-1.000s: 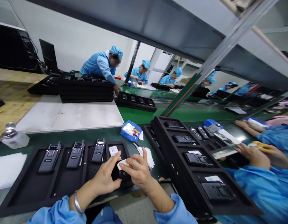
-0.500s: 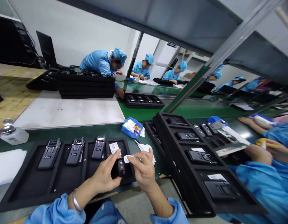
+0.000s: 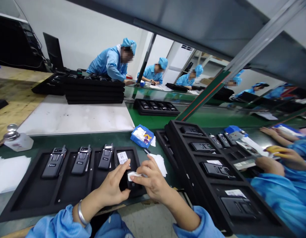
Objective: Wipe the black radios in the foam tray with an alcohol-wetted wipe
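Observation:
My left hand (image 3: 115, 186) grips a small black handheld radio (image 3: 132, 185) by its sides, end up, over the right compartment of a black foam tray (image 3: 31, 201). My right hand (image 3: 153, 180) pinches a folded white wipe (image 3: 132, 176) and presses it on the radio's upturned end, covering most of that end. Left of my hands, three radios lie in the tray's other compartments: a far left one (image 3: 54, 162), a middle one (image 3: 81, 160) and a near one (image 3: 105, 157). Behind my left fingers, a printed label (image 3: 122, 157) lies in the right compartment.
Stacked foam trays (image 3: 172, 145) holding black devices stand on the right. A blue box (image 3: 142, 136) and white papers (image 3: 160, 164) lie beyond my hands. At left are a pump bottle (image 3: 18, 140) and white sheets (image 3: 11, 173). A co-worker's blue sleeve (image 3: 269, 195) is close on the right.
My right hand has brought the white wipe left and down onto the radio's end, covering its orange button. My left hand keeps its grip. Across the bench, a co-worker has straightened up somewhat.

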`<action>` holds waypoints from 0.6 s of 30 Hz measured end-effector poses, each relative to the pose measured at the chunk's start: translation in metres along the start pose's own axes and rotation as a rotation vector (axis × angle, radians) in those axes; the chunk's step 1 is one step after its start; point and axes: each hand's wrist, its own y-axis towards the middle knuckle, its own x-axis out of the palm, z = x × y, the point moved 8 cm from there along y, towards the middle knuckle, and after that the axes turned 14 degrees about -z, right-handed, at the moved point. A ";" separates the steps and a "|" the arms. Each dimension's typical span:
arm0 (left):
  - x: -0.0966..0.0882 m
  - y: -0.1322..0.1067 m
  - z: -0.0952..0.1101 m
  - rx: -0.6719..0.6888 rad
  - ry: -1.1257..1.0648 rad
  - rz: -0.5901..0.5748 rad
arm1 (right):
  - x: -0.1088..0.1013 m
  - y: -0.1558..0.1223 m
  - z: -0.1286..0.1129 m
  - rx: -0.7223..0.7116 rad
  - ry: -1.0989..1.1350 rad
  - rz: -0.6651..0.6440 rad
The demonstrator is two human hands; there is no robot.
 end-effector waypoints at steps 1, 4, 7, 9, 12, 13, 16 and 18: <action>0.000 0.000 0.000 0.001 0.000 0.005 | -0.002 0.001 0.002 0.000 -0.017 -0.027; -0.002 0.000 -0.002 -0.019 -0.007 0.035 | -0.008 -0.002 0.013 0.054 -0.154 -0.053; -0.006 0.005 -0.008 -0.091 -0.003 0.082 | -0.012 -0.018 0.030 0.217 -0.251 0.038; -0.011 0.015 -0.016 -0.196 0.024 0.126 | -0.009 -0.034 0.038 0.320 -0.239 0.136; -0.020 0.041 -0.033 -0.467 0.154 0.131 | 0.012 -0.059 0.035 0.377 -0.175 0.222; -0.022 0.051 -0.040 -0.571 0.220 0.097 | 0.022 -0.066 0.032 0.377 -0.136 0.232; -0.025 0.080 -0.058 -0.769 0.363 -0.028 | 0.052 -0.090 0.023 0.421 0.040 0.259; -0.027 0.091 -0.063 -0.778 0.388 -0.057 | 0.070 -0.109 0.021 0.474 0.164 0.301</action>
